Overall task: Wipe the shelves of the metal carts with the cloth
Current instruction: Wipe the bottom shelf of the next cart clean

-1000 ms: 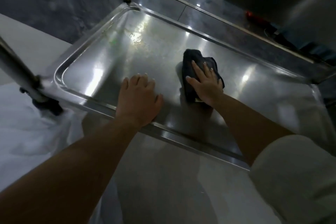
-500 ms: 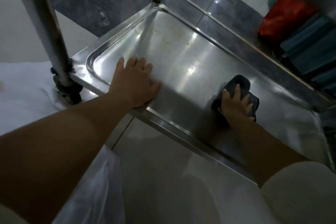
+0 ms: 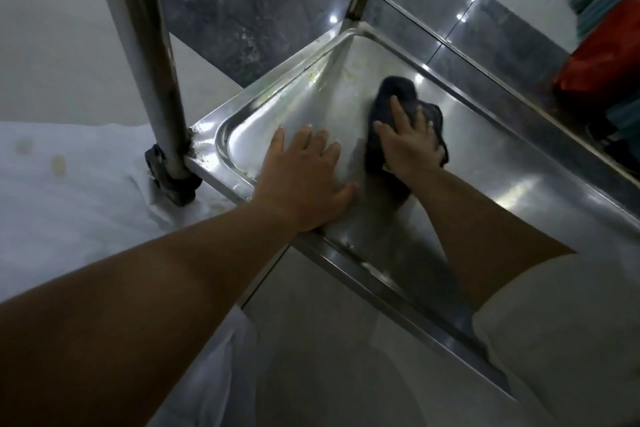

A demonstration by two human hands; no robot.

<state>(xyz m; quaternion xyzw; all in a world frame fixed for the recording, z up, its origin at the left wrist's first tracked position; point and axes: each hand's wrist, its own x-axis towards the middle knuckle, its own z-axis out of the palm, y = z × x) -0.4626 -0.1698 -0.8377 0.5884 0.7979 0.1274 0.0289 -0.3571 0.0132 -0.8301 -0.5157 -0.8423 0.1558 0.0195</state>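
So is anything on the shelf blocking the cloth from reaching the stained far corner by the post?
Nothing visible does. The right hand presses the dark cloth flat on the shelf, and bare metal lies between it and the stained corner. The left hand rests flat nearer the front rim, beside that path, not across it.

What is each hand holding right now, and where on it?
The right hand presses the dark cloth flat against the shelf, palm and fingers on its top. The left hand holds nothing; it rests flat on the shelf by the near rim.
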